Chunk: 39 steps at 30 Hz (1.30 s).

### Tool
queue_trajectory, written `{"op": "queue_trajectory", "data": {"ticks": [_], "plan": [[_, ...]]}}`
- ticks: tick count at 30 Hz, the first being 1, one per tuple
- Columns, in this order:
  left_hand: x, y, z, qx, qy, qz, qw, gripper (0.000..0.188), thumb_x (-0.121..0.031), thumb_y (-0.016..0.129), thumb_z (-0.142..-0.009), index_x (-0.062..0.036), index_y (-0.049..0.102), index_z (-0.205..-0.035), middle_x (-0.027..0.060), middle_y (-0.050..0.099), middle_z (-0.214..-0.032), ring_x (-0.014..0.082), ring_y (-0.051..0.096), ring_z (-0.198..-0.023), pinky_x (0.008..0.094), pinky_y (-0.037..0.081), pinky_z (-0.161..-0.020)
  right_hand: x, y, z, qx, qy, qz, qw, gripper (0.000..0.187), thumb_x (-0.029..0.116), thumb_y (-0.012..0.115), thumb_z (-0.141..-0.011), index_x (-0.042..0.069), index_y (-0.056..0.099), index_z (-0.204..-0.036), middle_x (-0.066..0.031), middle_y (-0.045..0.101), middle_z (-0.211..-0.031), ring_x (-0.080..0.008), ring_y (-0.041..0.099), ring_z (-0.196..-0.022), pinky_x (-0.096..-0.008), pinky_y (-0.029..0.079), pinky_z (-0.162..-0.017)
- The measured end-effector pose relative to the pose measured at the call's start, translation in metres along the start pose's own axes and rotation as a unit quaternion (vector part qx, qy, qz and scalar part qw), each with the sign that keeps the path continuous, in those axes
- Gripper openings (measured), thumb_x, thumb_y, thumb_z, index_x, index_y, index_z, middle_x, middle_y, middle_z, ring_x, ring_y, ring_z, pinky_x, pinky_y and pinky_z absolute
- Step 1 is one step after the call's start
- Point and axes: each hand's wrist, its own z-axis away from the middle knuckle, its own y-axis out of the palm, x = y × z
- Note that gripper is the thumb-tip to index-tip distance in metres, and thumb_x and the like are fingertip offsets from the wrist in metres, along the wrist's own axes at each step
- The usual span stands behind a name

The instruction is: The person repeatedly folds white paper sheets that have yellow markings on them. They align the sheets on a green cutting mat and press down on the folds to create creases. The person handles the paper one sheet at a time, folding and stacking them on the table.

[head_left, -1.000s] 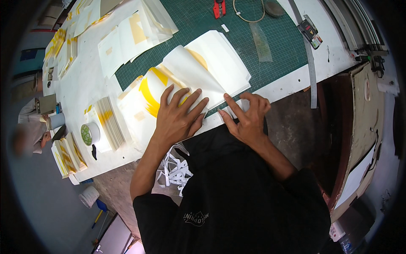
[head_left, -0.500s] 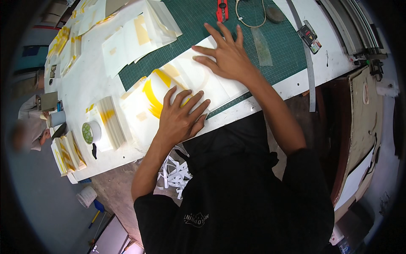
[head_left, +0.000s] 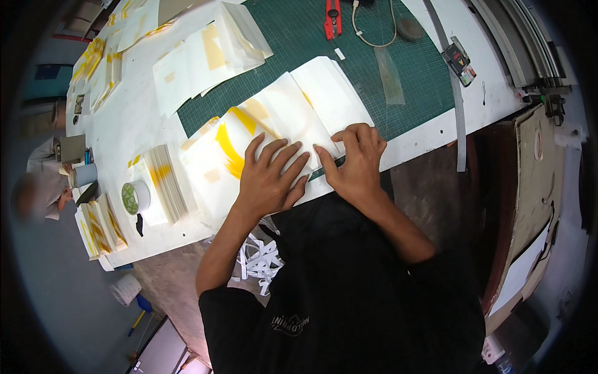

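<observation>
A white printed paper sheet [head_left: 283, 100] with yellow and pale tan shapes lies in front of me, partly over the green cutting mat [head_left: 420, 103]. My left hand [head_left: 269, 177] rests flat on it, fingers spread, beside the curved yellow band. At the right, a folded white section [head_left: 330, 87] stands slightly raised, with a crease between it and the rest. My right hand [head_left: 356, 159] is at the near end of that crease, fingers bent and thumb pointing left, closed on the paper's edge. The paper under its fingertips is partly hidden.
A red cutter [head_left: 332, 22], a small white scrap [head_left: 339, 54] and a cable [head_left: 374, 43] lie on the mat. Left stand a tape roll [head_left: 138, 196] and a paper stack [head_left: 163, 187]. Another person [head_left: 47, 181] is at far left. Paper strips [head_left: 258, 258] hang below the table edge.
My right hand has come back from the far part of the paper to its near edge, its fingers now bent. The right section now shows raised. My left hand stays in place.
</observation>
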Motion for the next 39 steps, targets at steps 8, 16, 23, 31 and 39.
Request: {"op": "queue_trajectory", "data": {"ticks": [8, 16, 23, 31, 39], "plan": [[0.002, 0.012, 0.021, -0.208, -0.019, -0.019, 0.978, 0.049, -0.049, 0.066, -0.097, -0.0134, 0.074, -0.131, 0.0134, 0.065, -0.146, 0.033, 0.06, -0.136, 0.0621, 0.022, -0.126, 0.021, 0.009, 0.018, 0.068, -0.146, -0.133, 0.978, 0.023, 0.011, 0.073, -0.081, 0.005, 0.068, -0.102, -0.0131, 0.068, -0.124, -0.0332, 0.063, -0.123, -0.0638, 0.031, -0.112], [0.004, 0.005, 0.022, -0.163, -0.011, -0.007, 0.987, 0.032, -0.033, 0.065, -0.088, -0.0083, 0.078, -0.104, 0.0078, 0.077, -0.111, 0.0302, 0.072, -0.113, 0.0593, 0.027, -0.121, -0.012, -0.001, 0.017, -0.059, -0.054, 0.0, 0.997, 0.034, 0.021, 0.078, -0.089, 0.002, 0.072, -0.116, -0.0187, 0.066, -0.127, -0.033, 0.059, -0.125, -0.0602, 0.033, -0.109], [0.008, 0.009, 0.024, -0.202, -0.028, 0.025, 0.979, 0.027, -0.022, 0.064, -0.083, -0.0068, 0.077, -0.102, 0.0081, 0.076, -0.106, 0.029, 0.071, -0.108, 0.0581, 0.029, -0.119, -0.027, -0.005, 0.007, -0.06, -0.03, 0.184, 0.981, 0.04, 0.024, 0.081, -0.092, -0.003, 0.073, -0.121, -0.022, 0.061, -0.131, -0.0358, 0.053, -0.123, -0.0592, 0.035, -0.1], [0.0, 0.003, 0.014, -0.162, -0.037, -0.034, 0.985, 0.03, -0.023, 0.071, -0.083, -0.0094, 0.08, -0.109, 0.0053, 0.07, -0.098, 0.025, 0.068, -0.099, 0.056, 0.033, -0.117, -0.023, 0.0, 0.009, -0.064, -0.006, 0.143, 0.988, 0.03, 0.02, 0.08, -0.093, -0.002, 0.078, -0.114, -0.0199, 0.062, -0.13, -0.0343, 0.054, -0.121, -0.0587, 0.035, -0.099], [-0.001, -0.011, 0.008, -0.087, -0.027, -0.05, 0.995, 0.032, -0.02, 0.081, -0.08, -0.0113, 0.08, -0.111, 0.005, 0.067, -0.1, 0.0253, 0.066, -0.1, 0.0536, 0.042, -0.111, -0.013, 0.0, 0.007, -0.086, -0.057, 0.096, 0.99, 0.029, 0.012, 0.081, -0.091, 0.0, 0.075, -0.116, -0.0197, 0.063, -0.13, -0.0359, 0.059, -0.12, -0.0547, 0.04, -0.1]]}}
